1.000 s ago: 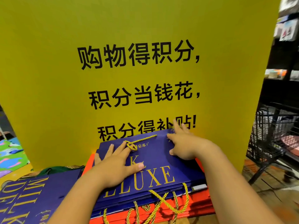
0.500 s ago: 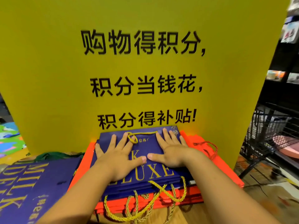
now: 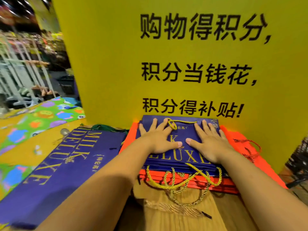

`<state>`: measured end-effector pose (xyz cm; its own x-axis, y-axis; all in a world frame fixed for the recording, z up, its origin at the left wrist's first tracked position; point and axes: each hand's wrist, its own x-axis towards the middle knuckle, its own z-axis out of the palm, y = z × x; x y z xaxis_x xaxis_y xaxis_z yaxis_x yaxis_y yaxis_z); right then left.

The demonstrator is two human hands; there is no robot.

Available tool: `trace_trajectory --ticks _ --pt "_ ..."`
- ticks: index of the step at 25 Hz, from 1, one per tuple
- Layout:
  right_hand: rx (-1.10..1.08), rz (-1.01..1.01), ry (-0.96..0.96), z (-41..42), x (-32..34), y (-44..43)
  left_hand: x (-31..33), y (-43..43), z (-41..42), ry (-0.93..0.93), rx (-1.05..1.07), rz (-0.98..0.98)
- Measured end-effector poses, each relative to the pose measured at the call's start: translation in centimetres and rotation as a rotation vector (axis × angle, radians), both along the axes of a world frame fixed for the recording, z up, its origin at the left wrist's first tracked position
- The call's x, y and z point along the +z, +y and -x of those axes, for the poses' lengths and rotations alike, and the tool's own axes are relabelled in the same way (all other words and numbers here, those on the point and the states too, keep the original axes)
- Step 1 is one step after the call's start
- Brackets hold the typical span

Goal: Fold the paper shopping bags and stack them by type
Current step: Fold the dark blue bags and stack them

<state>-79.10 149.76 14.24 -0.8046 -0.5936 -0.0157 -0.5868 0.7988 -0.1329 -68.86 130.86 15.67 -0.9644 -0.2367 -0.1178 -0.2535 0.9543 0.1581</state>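
Note:
A folded navy bag with gold lettering (image 3: 181, 135) tops a stack of like bags against the yellow sign. That stack lies on a pile of flat orange-red bags (image 3: 236, 144). My left hand (image 3: 156, 137) and my right hand (image 3: 208, 140) press flat on the top navy bag, fingers spread and straight, thumbs nearly meeting. Gold rope handles (image 3: 181, 182) spill over the stack's near edge. Another navy bag (image 3: 55, 167) lies flat to the left.
A tall yellow sign board (image 3: 183, 55) with black characters stands right behind the stacks. A wooden surface (image 3: 180, 214) shows below the handles. A colourful patterned mat (image 3: 43, 117) lies at the left, metal racks behind it. A dark wire basket (image 3: 298, 162) stands at the right edge.
My right hand came back from the bag's far corner and lies flat beside my left. My view turned, so the left side of the shop shows.

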Motion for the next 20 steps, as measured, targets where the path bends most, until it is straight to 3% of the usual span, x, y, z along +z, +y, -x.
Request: trace_trajectory --ticks 3,5,7,9,12,14,18,20 --pt "0.003 -0.003 0.001 -0.2 1.2 0.3 1.7 -2.3 -3.6 0.133 -0.131 -0.185" --pt "-0.020 -0.034 0.061 -0.8 2.5 -0.3 1.8 -6.0 -8.0 0.194 -0.124 -0.196" --pt "0.010 -0.061 0.243 -2.8 3.7 -2.1 1.0 -10.6 -13.4 0.210 0.046 -0.127" --pt "0.178 0.013 0.373 -6.3 4.3 -5.3 0.2 -13.8 -18.7 0.147 0.292 -0.032" --pt "0.535 0.162 0.298 -13.4 4.7 -11.0 -0.4 -15.3 -24.2 0.159 0.561 -0.061" --pt "0.671 0.084 0.211 -17.6 4.5 -13.9 -0.6 -15.6 -26.3 0.166 0.704 -0.049" --pt "0.670 -0.268 0.080 -20.4 2.5 -16.4 -1.6 -16.0 -27.5 0.165 0.835 0.046" --pt "0.663 -0.271 0.073 -20.4 2.2 -16.5 -1.3 -16.3 -27.6 0.202 0.849 0.041"
